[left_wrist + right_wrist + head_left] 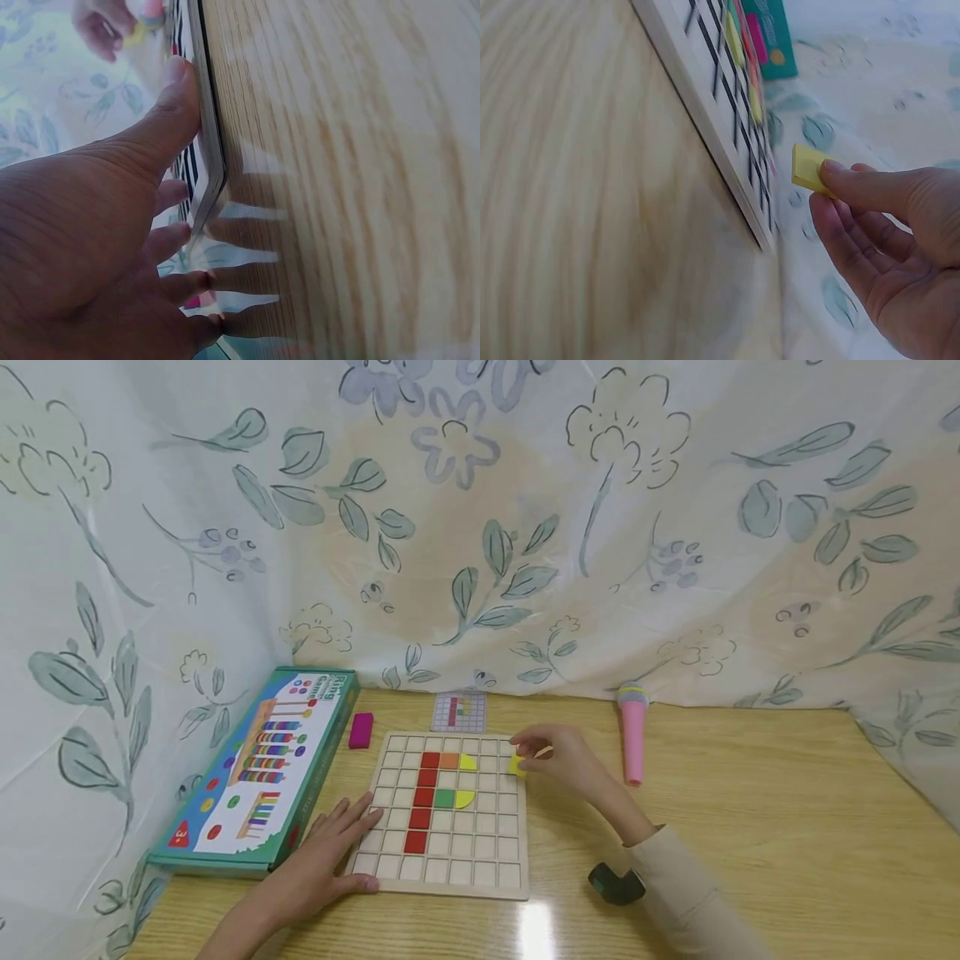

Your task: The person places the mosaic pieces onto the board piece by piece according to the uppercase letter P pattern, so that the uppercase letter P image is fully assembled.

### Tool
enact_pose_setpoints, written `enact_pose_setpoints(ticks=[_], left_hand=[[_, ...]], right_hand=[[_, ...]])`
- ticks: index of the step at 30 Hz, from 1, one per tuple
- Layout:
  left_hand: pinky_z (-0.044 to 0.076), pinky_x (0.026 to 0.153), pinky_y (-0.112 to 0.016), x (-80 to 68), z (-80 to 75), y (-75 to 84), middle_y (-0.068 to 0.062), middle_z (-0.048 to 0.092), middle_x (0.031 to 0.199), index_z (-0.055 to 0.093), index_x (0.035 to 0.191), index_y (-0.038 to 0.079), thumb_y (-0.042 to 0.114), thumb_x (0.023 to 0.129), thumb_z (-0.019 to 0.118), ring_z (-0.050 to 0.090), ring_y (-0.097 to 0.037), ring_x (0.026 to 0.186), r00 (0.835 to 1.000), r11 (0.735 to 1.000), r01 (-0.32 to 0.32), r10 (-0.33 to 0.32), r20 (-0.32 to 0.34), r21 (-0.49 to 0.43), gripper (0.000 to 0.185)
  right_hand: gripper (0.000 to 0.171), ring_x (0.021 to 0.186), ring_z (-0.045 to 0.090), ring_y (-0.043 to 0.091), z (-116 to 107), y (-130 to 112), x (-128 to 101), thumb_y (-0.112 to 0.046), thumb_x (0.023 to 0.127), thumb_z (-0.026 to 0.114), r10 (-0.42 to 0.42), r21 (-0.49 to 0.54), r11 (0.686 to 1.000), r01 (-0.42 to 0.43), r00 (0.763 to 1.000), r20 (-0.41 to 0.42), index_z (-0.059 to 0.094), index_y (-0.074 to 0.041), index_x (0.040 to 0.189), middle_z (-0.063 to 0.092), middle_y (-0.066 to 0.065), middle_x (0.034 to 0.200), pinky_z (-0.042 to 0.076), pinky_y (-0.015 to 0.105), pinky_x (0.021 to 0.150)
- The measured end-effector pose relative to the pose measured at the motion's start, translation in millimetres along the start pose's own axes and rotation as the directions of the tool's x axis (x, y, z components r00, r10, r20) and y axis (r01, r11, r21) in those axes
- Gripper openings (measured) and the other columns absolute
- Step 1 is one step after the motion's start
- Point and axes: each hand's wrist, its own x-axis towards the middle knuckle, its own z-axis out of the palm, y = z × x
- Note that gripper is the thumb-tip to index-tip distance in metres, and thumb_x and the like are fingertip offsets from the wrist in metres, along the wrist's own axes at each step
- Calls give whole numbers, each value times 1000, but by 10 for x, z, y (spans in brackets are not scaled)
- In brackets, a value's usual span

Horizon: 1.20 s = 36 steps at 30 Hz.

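A wooden grid board (450, 890) lies on the table. My left hand (321, 862) rests against its left edge, thumb and fingers spread. Between thumb and fingertips, my right hand (566, 763) pinches a yellow tile (807, 168) above the board's upper right edge. Red tiles (420, 818) form a column in the grid. An orange tile (449, 761) sits beside the top of that column, followed by a rounded yellow tile (467, 762). Lower, a green tile (444, 798) adjoins another rounded yellow tile (464, 799). Behind the board lies a small pattern card (459, 712) showing a similar coloured grid.
To the left is a green-edged game box (262, 768), with a magenta block (361, 731) between it and the board. On the right lie a pink toy microphone (633, 739) and a dark curved object (617, 885) near the right sleeve. Flowered cloth (487, 568) hangs behind the table.
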Motion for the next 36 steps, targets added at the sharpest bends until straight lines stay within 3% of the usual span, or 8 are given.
enact_pose_setpoints(ticks=[8,21,29,36], left_hand=[[11,111,-71,-6,4,15,-13,23,161,40,150,10,54,81,70,13,-49,144,1000,1000,-1,1,-3,0,87],[12,111,-70,-14,-8,40,-13,23,161,41,150,11,53,80,71,13,-50,144,1000,1000,23,-23,10,7,87],[11,112,-69,20,-12,48,-11,23,161,40,150,12,54,80,70,13,-48,145,1000,1000,23,-23,11,14,87],[21,112,-66,22,-30,65,-11,27,160,44,148,12,59,78,69,21,-46,144,1000,995,22,-23,3,99,88]], right_hand=[[26,83,61,13,350,-131,178,0,83,76,14,34,999,-17,997,70,72,-1,108,69,1,91,56,26,78],[22,82,61,13,611,-185,286,3,82,75,-33,32,999,30,993,110,72,0,104,68,2,88,55,22,75],[16,80,59,11,665,-155,279,2,85,73,12,-54,999,-5,993,121,73,-6,99,67,-1,84,53,24,74],[19,99,63,17,443,-270,181,-6,91,69,0,-74,997,7,996,94,72,-6,110,70,2,106,55,29,83]])
